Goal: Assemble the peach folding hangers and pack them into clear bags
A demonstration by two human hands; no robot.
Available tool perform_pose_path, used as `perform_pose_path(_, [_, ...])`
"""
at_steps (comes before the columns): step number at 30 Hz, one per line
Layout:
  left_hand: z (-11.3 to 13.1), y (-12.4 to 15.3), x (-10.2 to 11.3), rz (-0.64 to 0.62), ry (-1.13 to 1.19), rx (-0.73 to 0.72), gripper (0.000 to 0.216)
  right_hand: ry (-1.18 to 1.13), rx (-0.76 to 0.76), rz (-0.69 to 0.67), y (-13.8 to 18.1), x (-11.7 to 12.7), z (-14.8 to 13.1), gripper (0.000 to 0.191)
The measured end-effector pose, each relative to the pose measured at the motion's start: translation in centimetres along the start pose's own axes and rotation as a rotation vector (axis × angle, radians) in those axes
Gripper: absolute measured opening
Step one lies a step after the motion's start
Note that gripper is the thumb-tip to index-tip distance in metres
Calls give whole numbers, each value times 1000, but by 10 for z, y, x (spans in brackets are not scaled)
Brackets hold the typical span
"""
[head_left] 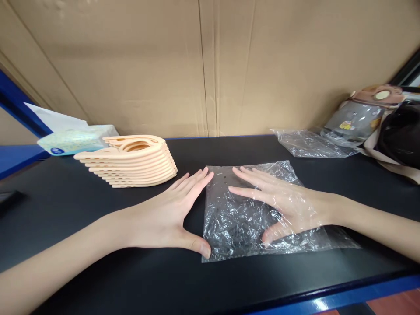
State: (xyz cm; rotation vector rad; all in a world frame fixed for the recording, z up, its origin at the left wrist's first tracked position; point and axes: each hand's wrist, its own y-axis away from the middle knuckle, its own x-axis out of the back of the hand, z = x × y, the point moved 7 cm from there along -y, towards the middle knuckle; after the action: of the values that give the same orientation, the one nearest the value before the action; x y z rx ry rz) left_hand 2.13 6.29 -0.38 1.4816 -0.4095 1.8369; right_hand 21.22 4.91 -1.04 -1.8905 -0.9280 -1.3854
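Observation:
A clear, crinkled plastic bag lies flat on the black tabletop in front of me. My right hand is inside it, reaching in from the right, with the film over the hand and the fingers spread. At the bag's left edge is my left hand, outside the film. Its fingers are stretched out and its thumb tip touches the near left corner. Neither hand grips anything. Just beyond the left hand stands a neat stack of peach-coloured flat plastic pieces with curved loops, looking like hangers.
A tissue pack sits behind the stack at the left. Another clear plastic bag lies at the back right, beside a transparent bottle with a brown lid and a dark bag. A cardboard wall closes off the back.

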Motion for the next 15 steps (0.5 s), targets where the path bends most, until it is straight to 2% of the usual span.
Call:
perform_pose_path(5, [1,0,1,26,3,-32,124,-4,-4,-1,0,0,1,98])
perform_pose_path(12, [-1,0,-4,-20,-17,-18,125,-1,29,-23,-2,3,-5,92])
perform_pose_path(15, [0,2,-1,79,-12,-26,124,12,33,-19,-2,3,-5,93])
